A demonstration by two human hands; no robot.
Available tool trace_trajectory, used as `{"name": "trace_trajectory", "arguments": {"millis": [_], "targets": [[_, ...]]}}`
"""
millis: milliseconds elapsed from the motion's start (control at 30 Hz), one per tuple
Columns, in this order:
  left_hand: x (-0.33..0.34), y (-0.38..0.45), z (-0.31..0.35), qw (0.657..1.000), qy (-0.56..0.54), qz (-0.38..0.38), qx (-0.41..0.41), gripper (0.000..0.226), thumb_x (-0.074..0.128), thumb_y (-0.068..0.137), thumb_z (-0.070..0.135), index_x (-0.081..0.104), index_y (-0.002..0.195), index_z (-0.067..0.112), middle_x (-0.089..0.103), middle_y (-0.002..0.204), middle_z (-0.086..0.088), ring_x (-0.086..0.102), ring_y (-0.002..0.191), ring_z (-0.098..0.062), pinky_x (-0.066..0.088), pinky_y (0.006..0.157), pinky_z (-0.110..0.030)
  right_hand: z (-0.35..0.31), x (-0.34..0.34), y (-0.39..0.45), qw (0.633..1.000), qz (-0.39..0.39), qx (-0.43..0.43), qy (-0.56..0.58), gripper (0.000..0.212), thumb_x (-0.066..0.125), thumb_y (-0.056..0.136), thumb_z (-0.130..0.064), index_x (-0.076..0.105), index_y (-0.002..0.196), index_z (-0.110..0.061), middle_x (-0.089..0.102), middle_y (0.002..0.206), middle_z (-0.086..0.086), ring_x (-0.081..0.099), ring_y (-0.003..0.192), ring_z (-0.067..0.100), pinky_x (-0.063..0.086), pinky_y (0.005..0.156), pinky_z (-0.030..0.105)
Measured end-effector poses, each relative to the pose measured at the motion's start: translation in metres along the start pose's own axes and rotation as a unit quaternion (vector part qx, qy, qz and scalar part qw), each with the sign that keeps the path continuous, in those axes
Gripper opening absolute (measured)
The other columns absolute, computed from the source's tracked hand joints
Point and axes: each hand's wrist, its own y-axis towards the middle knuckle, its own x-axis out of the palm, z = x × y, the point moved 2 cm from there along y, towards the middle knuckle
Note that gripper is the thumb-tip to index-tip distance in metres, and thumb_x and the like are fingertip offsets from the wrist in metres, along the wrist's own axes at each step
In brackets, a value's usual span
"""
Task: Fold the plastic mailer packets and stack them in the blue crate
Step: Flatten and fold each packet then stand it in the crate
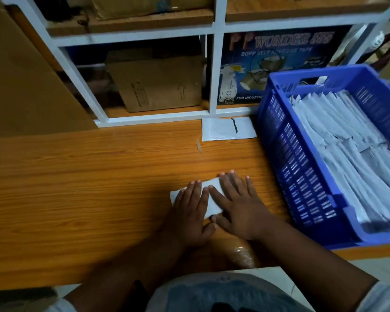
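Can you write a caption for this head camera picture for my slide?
Both hands press a white mailer packet flat on the wooden table beside the blue crate.

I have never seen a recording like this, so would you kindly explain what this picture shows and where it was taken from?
There is no machine here: a person wears a camera on the head, looking down at their own two hands. The left hand and right hand press flat on a folded white plastic mailer packet on the orange wooden table. Nothing is gripped. Another white mailer packet lies flat further back. At the right stands the blue plastic crate, holding many folded packets.
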Motion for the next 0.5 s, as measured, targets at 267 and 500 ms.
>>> {"name": "trace_trajectory", "arguments": {"millis": [267,500], "targets": [[0.001,0.005,-0.012,0.999,0.022,-0.015,0.029,0.082,0.049,0.106,0.055,0.028,0.168,0.006,0.017,0.177,-0.019,0.015,0.164,-0.037,0.022,0.128,-0.059,0.009,0.005,0.000,0.993,-0.078,0.059,0.067,0.082,0.018,0.096,-0.090,-0.008,0.165,-0.054,-0.017,0.178,0.003,-0.017,0.162,0.039,0.003,0.131,0.060],[-0.007,0.016,-0.013,0.999,0.048,-0.018,0.009,0.083,0.043,0.106,0.051,0.025,0.166,-0.003,0.017,0.175,-0.025,0.015,0.164,-0.040,0.020,0.130,-0.061,-0.012,-0.012,0.021,0.997,0.063,-0.027,0.039,0.062,0.036,0.106,-0.046,0.035,0.164,-0.023,0.031,0.171,0.003,0.021,0.161,0.030,0.025,0.128,0.054]]}}
